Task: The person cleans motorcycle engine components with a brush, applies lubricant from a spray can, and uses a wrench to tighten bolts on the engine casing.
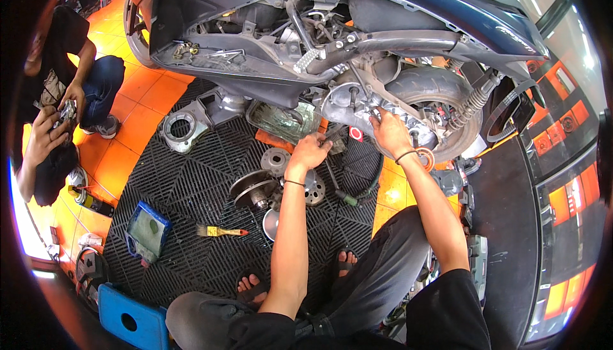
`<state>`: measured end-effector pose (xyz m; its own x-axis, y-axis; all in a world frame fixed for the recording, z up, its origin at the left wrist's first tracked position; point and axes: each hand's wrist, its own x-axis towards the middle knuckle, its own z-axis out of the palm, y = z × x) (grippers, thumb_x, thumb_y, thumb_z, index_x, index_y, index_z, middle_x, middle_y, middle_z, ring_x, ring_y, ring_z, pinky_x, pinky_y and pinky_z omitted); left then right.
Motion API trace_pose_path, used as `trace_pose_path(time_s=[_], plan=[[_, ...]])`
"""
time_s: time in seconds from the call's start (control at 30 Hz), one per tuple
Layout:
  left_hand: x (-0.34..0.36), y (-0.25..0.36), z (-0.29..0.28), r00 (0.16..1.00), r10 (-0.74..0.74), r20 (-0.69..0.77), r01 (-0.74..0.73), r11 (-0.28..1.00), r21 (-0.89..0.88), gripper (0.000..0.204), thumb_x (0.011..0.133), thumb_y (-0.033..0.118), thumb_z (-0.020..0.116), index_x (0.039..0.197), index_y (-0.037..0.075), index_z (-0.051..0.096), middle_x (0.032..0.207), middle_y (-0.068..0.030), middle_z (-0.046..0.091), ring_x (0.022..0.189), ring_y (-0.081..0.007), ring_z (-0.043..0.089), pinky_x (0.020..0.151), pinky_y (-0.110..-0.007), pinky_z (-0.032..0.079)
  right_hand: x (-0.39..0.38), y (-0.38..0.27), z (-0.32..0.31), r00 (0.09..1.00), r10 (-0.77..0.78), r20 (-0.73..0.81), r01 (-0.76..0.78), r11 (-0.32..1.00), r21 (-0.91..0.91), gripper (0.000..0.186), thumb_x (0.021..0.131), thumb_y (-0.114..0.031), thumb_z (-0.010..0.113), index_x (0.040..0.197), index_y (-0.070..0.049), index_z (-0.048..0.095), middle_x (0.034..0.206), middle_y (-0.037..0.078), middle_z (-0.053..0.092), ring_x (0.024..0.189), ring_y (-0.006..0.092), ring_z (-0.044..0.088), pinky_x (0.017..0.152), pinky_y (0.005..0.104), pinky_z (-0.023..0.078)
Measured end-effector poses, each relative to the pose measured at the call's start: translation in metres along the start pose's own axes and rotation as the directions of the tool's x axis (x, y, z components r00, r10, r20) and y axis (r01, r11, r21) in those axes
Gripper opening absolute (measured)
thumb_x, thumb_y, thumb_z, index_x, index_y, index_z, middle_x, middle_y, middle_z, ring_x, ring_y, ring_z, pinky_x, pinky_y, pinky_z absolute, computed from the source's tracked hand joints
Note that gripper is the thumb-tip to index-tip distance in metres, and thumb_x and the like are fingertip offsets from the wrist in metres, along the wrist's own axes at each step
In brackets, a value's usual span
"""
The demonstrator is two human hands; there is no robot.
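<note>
My right hand (391, 132) reaches to the opened metal engine casing (341, 104) beside the scooter's rear wheel (424, 88). Its fingers are closed at the casing, and whatever they grip is too small to name. Lower and to the left, my left hand (311, 152) is curled above the black mat, close to a tray with greenish liquid (281, 120). What it holds, if anything, is hidden. Below that hand lie round metal parts: a flanged disc (276, 160), a pulley-like part on a shaft (252, 189) and a perforated plate (314, 189).
The scooter body (396, 5) spans the top. On the mat are a metal cover (185, 126), a yellow-handled brush (223, 230), a blue-rimmed tray (148, 232) and a green-ended tool (348, 198). A blue stool (131, 315) stands lower left. Another person (70, 69) crouches at left, holding a metal part.
</note>
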<state>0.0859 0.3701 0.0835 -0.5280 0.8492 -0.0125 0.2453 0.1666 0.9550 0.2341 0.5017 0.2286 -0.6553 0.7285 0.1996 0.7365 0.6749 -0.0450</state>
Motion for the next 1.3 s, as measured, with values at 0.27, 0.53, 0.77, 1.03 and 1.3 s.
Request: trace_pose_path(time_s=[0.27, 0.53, 0.77, 1.03, 1.3], plan=[[0.0, 0.001, 0.003, 1.0, -0.01, -0.003, 0.009, 1.0, -0.01, 0.044, 0.09, 0.036, 0.069, 0.121, 0.005, 0.068, 0.109, -0.0195, 0.071, 0.107, -0.0356, 0.067, 0.093, -0.041, 0.051, -0.001, 0.01, 0.002, 1.0, 0.004, 0.003, -0.004, 1.0, -0.019, 0.04, 0.095, -0.033, 0.061, 0.127, -0.008, 0.062, 0.104, 0.029, 0.069, 0.102, 0.0469, 0.065, 0.09, 0.0543, 0.052], [0.001, 0.001, 0.004, 1.0, 0.009, 0.004, -0.009, 1.0, 0.006, 0.045, 0.089, 0.036, 0.069, 0.121, 0.005, 0.068, 0.109, -0.0198, 0.071, 0.106, -0.0353, 0.068, 0.093, -0.041, 0.051, -0.001, 0.008, -0.001, 0.999, -0.007, 0.047, 0.007, 1.0, 0.002, 0.046, 0.095, -0.035, 0.062, 0.129, -0.005, 0.062, 0.108, 0.03, 0.068, 0.106, 0.0474, 0.064, 0.094, 0.054, 0.05], [0.0, 0.0, 0.002, 0.999, -0.034, 0.011, 0.034, 0.999, -0.008, 0.045, 0.09, 0.037, 0.068, 0.122, 0.005, 0.068, 0.11, -0.018, 0.071, 0.107, -0.0337, 0.068, 0.094, -0.04, 0.051, 0.001, 0.013, 0.004, 0.996, -0.008, 0.089, 0.008, 1.0, -0.006, 0.051, 0.095, -0.037, 0.063, 0.131, -0.001, 0.06, 0.114, 0.03, 0.067, 0.111, 0.0457, 0.063, 0.097, 0.0518, 0.048], [-0.002, 0.006, 0.0, 0.999, -0.041, 0.031, 0.04, 0.999, 0.013, 0.047, 0.091, 0.037, 0.068, 0.124, 0.004, 0.067, 0.113, -0.0177, 0.07, 0.108, -0.0329, 0.067, 0.095, -0.04, 0.051, 0.002, 0.026, 0.009, 0.997, -0.02, 0.073, 0.021, 1.0, -0.01, 0.052, 0.094, -0.037, 0.063, 0.13, 0.0, 0.06, 0.112, 0.03, 0.067, 0.111, 0.045, 0.063, 0.098, 0.051, 0.048], [-0.004, 0.006, -0.002, 0.999, -0.04, 0.03, 0.04, 0.999, 0.001, 0.048, 0.091, 0.038, 0.067, 0.125, 0.004, 0.067, 0.114, -0.0183, 0.069, 0.11, -0.0341, 0.066, 0.096, -0.04, 0.05, 0.002, 0.02, 0.01, 0.998, -0.035, 0.055, 0.03, 0.995, 0.093, 0.046, 0.094, -0.034, 0.062, 0.128, -0.002, 0.061, 0.11, 0.029, 0.068, 0.11, 0.0463, 0.062, 0.097, 0.0528, 0.049]])
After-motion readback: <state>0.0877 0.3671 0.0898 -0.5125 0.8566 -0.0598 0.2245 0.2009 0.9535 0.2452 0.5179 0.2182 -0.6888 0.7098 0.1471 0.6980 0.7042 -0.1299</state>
